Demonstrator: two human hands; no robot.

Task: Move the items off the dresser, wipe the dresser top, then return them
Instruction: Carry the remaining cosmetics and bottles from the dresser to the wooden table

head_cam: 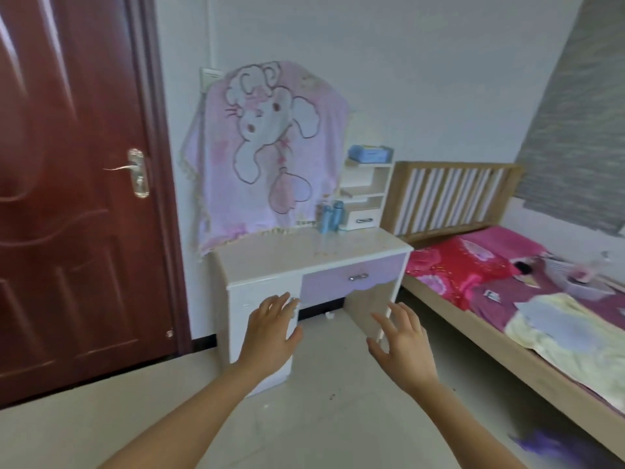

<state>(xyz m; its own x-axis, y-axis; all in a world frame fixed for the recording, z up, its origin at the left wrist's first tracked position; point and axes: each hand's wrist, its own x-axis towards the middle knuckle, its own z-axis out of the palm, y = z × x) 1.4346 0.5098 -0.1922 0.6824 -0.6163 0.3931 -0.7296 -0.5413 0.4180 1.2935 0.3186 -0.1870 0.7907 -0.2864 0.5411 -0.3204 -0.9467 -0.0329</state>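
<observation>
White dresser (270,255), lilac drawer (351,277), pink rabbit-print cloth (267,147), blue bottles (329,216)

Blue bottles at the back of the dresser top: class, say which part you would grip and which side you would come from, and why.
Probably the mid-body of the blue bottles, one at a time, fingers wrapped round from the front. They stand upright and slim; the pink towel hangs behind them and the small shelf unit stands close on the right.

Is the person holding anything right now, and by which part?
Nothing is held: the left hand and the right hand are both empty, fingers spread, in the air in front of the dresser.
</observation>
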